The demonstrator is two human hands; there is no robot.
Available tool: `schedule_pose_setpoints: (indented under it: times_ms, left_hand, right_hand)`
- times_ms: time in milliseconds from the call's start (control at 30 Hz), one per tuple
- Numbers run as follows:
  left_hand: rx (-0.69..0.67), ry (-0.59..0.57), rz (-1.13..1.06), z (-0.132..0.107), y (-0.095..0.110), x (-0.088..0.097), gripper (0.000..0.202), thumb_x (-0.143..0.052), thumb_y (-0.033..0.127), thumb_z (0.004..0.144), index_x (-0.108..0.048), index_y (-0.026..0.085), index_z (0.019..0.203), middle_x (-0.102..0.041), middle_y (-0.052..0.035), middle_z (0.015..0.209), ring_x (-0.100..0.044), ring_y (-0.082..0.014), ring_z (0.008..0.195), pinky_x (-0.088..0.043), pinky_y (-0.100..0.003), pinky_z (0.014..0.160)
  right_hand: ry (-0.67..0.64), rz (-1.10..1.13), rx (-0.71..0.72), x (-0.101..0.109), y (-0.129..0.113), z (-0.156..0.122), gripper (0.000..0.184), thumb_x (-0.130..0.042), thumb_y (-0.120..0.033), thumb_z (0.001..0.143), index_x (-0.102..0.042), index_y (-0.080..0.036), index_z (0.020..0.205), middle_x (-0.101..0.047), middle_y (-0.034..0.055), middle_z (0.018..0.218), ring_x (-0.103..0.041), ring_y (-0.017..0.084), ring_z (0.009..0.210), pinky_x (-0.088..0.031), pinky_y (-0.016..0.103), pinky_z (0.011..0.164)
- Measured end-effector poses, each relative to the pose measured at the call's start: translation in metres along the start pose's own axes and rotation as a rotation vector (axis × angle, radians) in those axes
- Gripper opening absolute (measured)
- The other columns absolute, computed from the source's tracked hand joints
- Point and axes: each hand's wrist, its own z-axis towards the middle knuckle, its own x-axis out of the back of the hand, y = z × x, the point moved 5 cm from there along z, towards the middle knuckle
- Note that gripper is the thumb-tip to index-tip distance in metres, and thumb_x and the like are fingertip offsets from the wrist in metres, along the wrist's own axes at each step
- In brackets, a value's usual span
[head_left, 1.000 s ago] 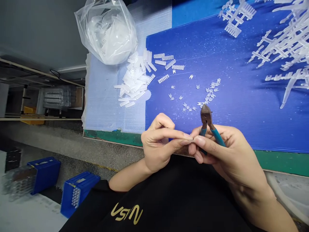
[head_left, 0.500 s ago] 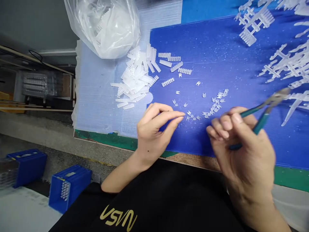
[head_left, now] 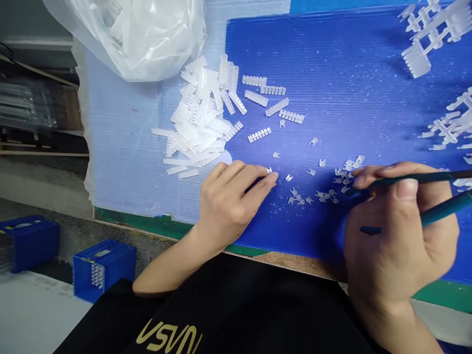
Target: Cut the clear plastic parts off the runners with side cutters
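My left hand (head_left: pixel 230 196) is over the blue board, thumb and forefinger closing around a small clear plastic clip (head_left: pixel 269 170) at their tips. Similar clips (head_left: pixel 288 177) lie scattered just right of it. My right hand (head_left: pixel 401 236) is wrapped round the green-handled nippers (head_left: pixel 444 209), whose jaws run out of the picture on the right. Its fingertips are beside a cluster of small clips (head_left: pixel 344 172). Comb-shaped plastic strips (head_left: pixel 259 134) lie on the board above my left hand.
A heap of white strips (head_left: pixel 201 118) lies on pale sheeting to the left. Behind it stands a clear plastic bag (head_left: pixel 147 39) of parts. Moulded plastic sprues (head_left: pixel 438 34) lie at right. Blue crates (head_left: pixel 103 270) are below the table's left side.
The camera view has shifted closer and to the right. My left fingertips have come down onto a clip. My right hand, still holding the nippers, has moved toward the cluster of clips.
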Motion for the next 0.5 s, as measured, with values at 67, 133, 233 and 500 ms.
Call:
schedule_pose_setpoints:
  times_ms: [67, 133, 233, 500]
  left_hand:
    - [-0.008, -0.017, -0.002, 0.002, 0.000, -0.003, 0.014, -0.077, 0.010, 0.093, -0.075, 0.020, 0.102, -0.081, -0.0028, 0.090, -0.062, -0.0154, 0.074, -0.035, -0.036, 0.064]
    - [-0.012, -0.026, -0.005, 0.003, 0.000, -0.004, 0.011, -0.075, 0.010, 0.093, -0.074, 0.018, 0.100, -0.080, -0.0037, 0.089, -0.064, -0.0151, 0.073, -0.037, -0.035, 0.063]
    - [-0.039, -0.054, -0.007, 0.001, 0.003, -0.004, 0.008, -0.073, 0.009, 0.094, -0.074, 0.015, 0.098, -0.080, -0.0061, 0.089, -0.067, -0.0152, 0.073, -0.042, -0.033, 0.063]
    - [-0.030, 0.004, -0.190, -0.006, 0.011, -0.003, 0.015, -0.080, 0.003, 0.087, -0.078, 0.010, 0.100, -0.084, -0.0094, 0.092, -0.077, -0.0179, 0.076, -0.056, -0.032, 0.063]
  right_hand:
    - [-0.024, -0.055, -0.034, -0.001, 0.001, 0.001, 0.016, -0.057, -0.017, 0.102, -0.072, -0.021, 0.098, -0.059, 0.0067, 0.093, -0.062, 0.022, 0.088, -0.048, 0.043, 0.094]
    - [-0.010, -0.083, -0.031, 0.001, 0.001, 0.001, 0.014, -0.060, -0.017, 0.099, -0.073, -0.021, 0.098, -0.060, 0.0067, 0.092, -0.062, 0.023, 0.086, -0.048, 0.043, 0.091]
    - [0.011, -0.097, -0.021, 0.005, 0.000, 0.000, 0.011, -0.063, -0.019, 0.096, -0.074, -0.022, 0.098, -0.060, 0.0065, 0.091, -0.062, 0.023, 0.082, -0.047, 0.044, 0.087]
    - [0.005, -0.107, -0.026, 0.010, -0.002, -0.004, 0.010, -0.063, -0.021, 0.096, -0.072, -0.024, 0.098, -0.059, 0.0050, 0.087, -0.061, 0.024, 0.081, -0.049, 0.046, 0.086]
